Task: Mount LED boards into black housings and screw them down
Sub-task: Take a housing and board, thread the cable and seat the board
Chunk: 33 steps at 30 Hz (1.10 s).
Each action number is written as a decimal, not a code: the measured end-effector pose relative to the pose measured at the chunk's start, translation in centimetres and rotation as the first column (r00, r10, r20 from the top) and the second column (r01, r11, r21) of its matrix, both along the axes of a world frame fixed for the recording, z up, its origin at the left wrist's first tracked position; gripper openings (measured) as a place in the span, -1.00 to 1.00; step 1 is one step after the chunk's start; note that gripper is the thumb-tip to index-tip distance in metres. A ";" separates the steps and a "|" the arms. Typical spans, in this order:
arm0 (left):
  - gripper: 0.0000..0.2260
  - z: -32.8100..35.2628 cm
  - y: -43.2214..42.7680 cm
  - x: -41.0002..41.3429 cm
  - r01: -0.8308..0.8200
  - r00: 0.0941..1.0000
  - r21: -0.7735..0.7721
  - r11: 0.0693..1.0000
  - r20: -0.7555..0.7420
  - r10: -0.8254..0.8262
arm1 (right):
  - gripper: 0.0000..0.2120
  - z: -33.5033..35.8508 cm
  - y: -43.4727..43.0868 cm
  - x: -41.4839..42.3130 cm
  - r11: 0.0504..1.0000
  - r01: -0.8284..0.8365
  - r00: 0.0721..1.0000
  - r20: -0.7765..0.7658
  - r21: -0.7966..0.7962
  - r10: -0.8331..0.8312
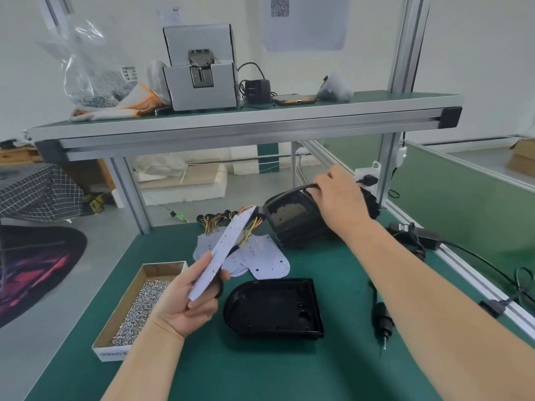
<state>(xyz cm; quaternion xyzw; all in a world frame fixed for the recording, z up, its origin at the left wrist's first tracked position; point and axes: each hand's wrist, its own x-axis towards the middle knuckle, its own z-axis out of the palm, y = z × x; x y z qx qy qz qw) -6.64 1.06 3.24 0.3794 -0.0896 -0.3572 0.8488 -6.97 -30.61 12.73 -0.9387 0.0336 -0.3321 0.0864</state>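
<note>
Left hand (185,299) pinching LED board (228,241), right hand (338,198) gripping black housing (289,224); green bench (260,369)

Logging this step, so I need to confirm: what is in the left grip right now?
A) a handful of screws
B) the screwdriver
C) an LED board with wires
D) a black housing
C: the left grip holds a white LED board, wires trailing from its far end; the screwdriver lies on the mat.

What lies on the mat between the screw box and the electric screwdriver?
Head view: one black housing, open side up, lies there on the green mat.
</note>
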 end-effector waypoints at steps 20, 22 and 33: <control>-0.83 -1.7 -3.6 -1.8 -0.543 0.837 0.291 0.788 0.111 0.536 | -0.67 -10.6 4.9 -9.2 0.646 -0.046 0.975 -0.106 0.762 0.195; -0.85 -1.8 -3.8 -2.2 -0.595 0.802 0.326 0.735 0.180 0.570 | -0.68 -10.8 4.7 -9.8 0.700 -0.103 0.973 -0.075 0.707 0.219; -0.70 -1.9 -3.1 -4.2 -0.322 0.945 0.499 0.804 0.219 0.243 | -0.77 -13.5 4.5 -12.6 0.623 -0.294 0.946 0.128 0.725 0.297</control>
